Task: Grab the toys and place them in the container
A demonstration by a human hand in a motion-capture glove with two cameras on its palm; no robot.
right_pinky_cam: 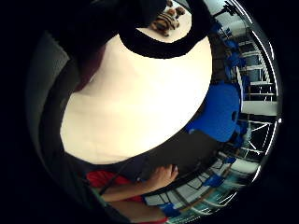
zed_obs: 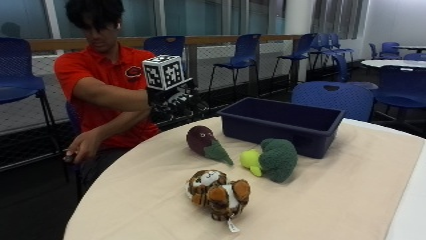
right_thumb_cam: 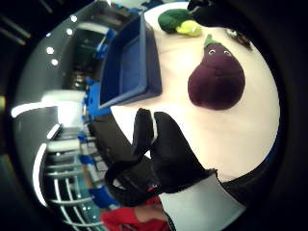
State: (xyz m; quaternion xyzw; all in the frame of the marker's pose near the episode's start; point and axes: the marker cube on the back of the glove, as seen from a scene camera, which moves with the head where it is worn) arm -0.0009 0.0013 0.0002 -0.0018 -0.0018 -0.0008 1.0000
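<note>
3 plush toys, purple eggplant, green broccoli and striped tiger, lie on the cream surface near the empty blue plastic container; the gloved hand hovers released, grasping nothing.

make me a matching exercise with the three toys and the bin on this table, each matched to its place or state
Column one:
1. eggplant toy
2. broccoli toy
3. tiger toy
4. blue container

Column two:
a. nearest the camera in the outside view, on the cloth
b. holds no toys, at the far side of the table
c. lies closest to the gloved right hand
d. directly in front of the bin's near wall

Pairs: 1-c, 2-d, 3-a, 4-b
</note>
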